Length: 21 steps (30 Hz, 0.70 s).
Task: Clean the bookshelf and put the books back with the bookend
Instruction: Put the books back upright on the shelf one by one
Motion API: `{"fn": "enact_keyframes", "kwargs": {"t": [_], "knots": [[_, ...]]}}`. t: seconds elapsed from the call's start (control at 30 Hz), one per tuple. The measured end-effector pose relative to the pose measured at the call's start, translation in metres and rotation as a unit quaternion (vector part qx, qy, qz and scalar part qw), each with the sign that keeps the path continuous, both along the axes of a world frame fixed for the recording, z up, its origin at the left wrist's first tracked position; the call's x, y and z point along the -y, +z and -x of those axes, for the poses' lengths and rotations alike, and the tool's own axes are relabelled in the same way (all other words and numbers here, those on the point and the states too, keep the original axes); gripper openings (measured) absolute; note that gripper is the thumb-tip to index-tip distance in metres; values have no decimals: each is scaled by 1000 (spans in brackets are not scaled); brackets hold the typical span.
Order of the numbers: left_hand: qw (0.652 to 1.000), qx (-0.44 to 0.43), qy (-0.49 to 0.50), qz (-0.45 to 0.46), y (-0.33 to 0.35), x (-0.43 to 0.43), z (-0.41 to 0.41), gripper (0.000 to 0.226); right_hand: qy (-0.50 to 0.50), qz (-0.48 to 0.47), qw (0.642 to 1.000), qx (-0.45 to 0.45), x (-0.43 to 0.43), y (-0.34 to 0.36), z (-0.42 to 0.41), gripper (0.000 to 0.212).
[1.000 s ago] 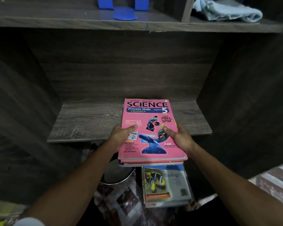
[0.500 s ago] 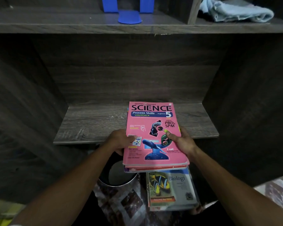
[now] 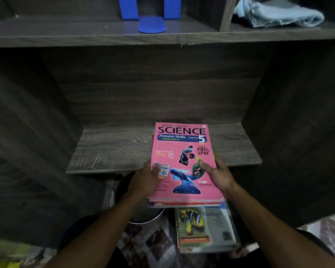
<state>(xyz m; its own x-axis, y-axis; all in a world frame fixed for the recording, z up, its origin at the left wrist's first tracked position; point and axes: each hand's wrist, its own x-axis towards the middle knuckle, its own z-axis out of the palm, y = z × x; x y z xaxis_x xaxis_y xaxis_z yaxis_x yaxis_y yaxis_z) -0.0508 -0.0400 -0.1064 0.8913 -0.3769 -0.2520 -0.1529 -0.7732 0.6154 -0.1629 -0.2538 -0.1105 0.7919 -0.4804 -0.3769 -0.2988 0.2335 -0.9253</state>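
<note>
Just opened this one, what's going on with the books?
A person grips a stack of books, topped by a pink Science workbook, with the left hand and right hand, thumbs on the cover. Its far end is over the dark wooden lower shelf; the near end overhangs the front edge. The blue plastic bookend and a light blue cloth sit on the shelf above. A Biologi textbook lies on the floor below.

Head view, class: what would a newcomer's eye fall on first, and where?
The pink Science book tops a stack gripped by the left hand and right hand partly over the lower shelf. A blue bookend stands on the shelf above, a pale cloth to its right.
</note>
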Motion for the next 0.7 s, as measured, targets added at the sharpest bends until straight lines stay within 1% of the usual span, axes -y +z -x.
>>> {"fn": "enact_keyframes", "kwargs": {"t": [0.1,0.2,0.33,0.4,0.47,0.53,0.57,0.67,0.7], "knots": [[998,-28,40,31,-5,8,7,49,5,3,1000,0,0,0,1,37],[994,-57,71,66,-10,11,12,58,9,-3,1000,6,0,-1,5,40],[992,-68,78,70,-10,9,12,55,-13,-15,1000,21,1,-11,10,48],[993,-69,74,61,-7,9,12,58,-25,-31,999,25,1,-15,11,52],[994,-58,73,51,-4,8,10,59,-31,-37,998,29,0,-16,12,45],[994,-59,75,51,2,8,8,56,-29,-20,999,27,1,-17,13,35],[994,-63,79,50,6,8,7,54,-27,-15,999,27,1,-18,13,34],[994,-53,93,13,17,9,3,49,-23,-4,999,24,-2,-15,15,32],[994,-49,94,3,20,8,1,47,-19,-2,1000,23,-2,-15,16,35]]}}
